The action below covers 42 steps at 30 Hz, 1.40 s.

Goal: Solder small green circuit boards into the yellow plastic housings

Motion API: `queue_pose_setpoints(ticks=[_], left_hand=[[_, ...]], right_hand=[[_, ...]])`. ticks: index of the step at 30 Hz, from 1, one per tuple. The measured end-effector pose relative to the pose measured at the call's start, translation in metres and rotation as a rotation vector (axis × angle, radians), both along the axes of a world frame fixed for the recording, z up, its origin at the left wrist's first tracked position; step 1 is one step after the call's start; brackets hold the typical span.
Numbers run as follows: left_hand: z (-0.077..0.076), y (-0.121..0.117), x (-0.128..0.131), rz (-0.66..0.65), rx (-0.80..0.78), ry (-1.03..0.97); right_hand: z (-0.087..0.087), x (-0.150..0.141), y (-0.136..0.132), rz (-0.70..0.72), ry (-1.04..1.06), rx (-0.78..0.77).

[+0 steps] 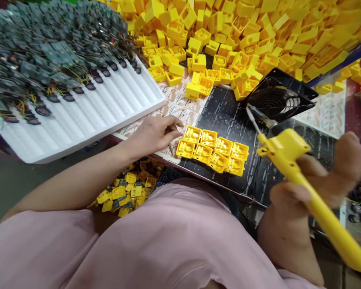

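Note:
My left hand (156, 134) rests at the table edge, thumb and forefinger apart with nothing between them. Just right of its fingertips, several open yellow plastic housings (202, 153) stand in two rows, cavities up, small metal parts inside. My right hand (321, 180), slightly blurred, is raised over the right side of the table. Its fingers are closed around a long yellow-handled tool (315, 204) with a blocky yellow front part and a thin metal tip pointing away from me. I cannot tell the tool's exact kind.
A large heap of yellow housings (216, 24) covers the back. At left, a ridged white foam tray (108, 120) bears many wired circuit boards (60, 52). A black fan (276, 96) leans beyond my right hand. Below the table edge lie more yellow pieces (126, 192).

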<state>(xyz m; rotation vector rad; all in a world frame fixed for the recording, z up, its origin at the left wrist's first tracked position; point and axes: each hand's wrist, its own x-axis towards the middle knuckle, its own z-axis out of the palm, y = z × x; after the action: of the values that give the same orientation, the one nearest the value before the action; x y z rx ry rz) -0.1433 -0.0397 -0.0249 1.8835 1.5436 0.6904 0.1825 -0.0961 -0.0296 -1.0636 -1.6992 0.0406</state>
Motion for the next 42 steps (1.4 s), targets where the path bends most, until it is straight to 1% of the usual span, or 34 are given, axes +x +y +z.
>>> queue_pose_setpoints(ticks=[1, 2, 3, 5, 7, 8, 10, 12, 14, 16, 18, 20, 23, 25, 28, 31, 35, 37, 40, 42], left_hand=[[-0.005, 0.004, -0.002, -0.012, 0.024, 0.128], [-0.010, 0.008, -0.003, -0.021, 0.029, 0.208], [-0.014, 0.011, -0.002, -0.030, 0.022, 0.244], [-0.019, 0.015, 0.001, -0.054, 0.000, 0.229], [-0.019, 0.018, 0.004, -0.090, -0.014, 0.204], [-0.017, 0.019, 0.004, -0.111, -0.025, 0.215], [-0.010, 0.019, 0.006, -0.133, -0.051, 0.290], [-0.003, 0.019, 0.008, -0.144, -0.075, 0.413], [0.002, 0.019, 0.012, -0.165, -0.080, 0.533], [0.006, 0.018, 0.015, -0.192, -0.088, 0.605], [0.009, 0.019, 0.018, -0.191, -0.101, 0.627], [0.010, 0.022, 0.019, -0.168, -0.109, 0.619], [0.008, 0.029, 0.020, -0.145, -0.079, 0.599], [0.004, 0.033, 0.020, -0.153, -0.029, 0.595], [-0.002, 0.037, 0.019, -0.178, 0.025, 0.610], [-0.005, 0.038, 0.019, -0.197, 0.040, 0.631], [-0.002, 0.039, 0.021, -0.230, 0.067, 0.672], [0.001, 0.039, 0.023, -0.240, 0.055, 0.710], [0.006, 0.039, 0.026, -0.245, 0.009, 0.760], [0.009, 0.039, 0.027, -0.247, -0.005, 0.762]], right_hand=[[0.001, 0.006, 0.003, -0.046, 0.059, 0.058], [0.002, 0.011, 0.007, -0.101, 0.123, 0.131], [0.000, 0.015, 0.013, -0.151, 0.186, 0.192], [-0.006, 0.021, 0.026, -0.218, 0.312, 0.308], [-0.012, 0.023, 0.035, -0.237, 0.421, 0.318], [-0.014, 0.022, 0.036, -0.230, 0.441, 0.282], [-0.017, 0.017, 0.031, -0.180, 0.403, 0.161], [-0.017, 0.009, 0.022, -0.040, 0.302, 0.008], [-0.017, 0.001, 0.014, 0.130, 0.174, -0.103], [-0.017, -0.006, 0.011, 0.269, 0.056, -0.129], [-0.018, -0.013, 0.014, 0.342, -0.023, -0.091], [-0.018, -0.020, 0.020, 0.336, -0.063, -0.058], [-0.016, -0.030, 0.027, 0.237, -0.085, -0.030], [-0.016, -0.036, 0.030, 0.205, -0.084, -0.021], [-0.018, -0.042, 0.031, 0.249, -0.080, -0.001], [-0.019, -0.046, 0.034, 0.285, -0.072, 0.015], [-0.013, -0.049, 0.039, 0.329, -0.168, 0.041], [-0.008, -0.048, 0.040, 0.354, -0.198, 0.043], [-0.004, -0.042, 0.038, 0.316, -0.144, 0.005], [-0.004, -0.039, 0.036, 0.289, -0.101, 0.003]])
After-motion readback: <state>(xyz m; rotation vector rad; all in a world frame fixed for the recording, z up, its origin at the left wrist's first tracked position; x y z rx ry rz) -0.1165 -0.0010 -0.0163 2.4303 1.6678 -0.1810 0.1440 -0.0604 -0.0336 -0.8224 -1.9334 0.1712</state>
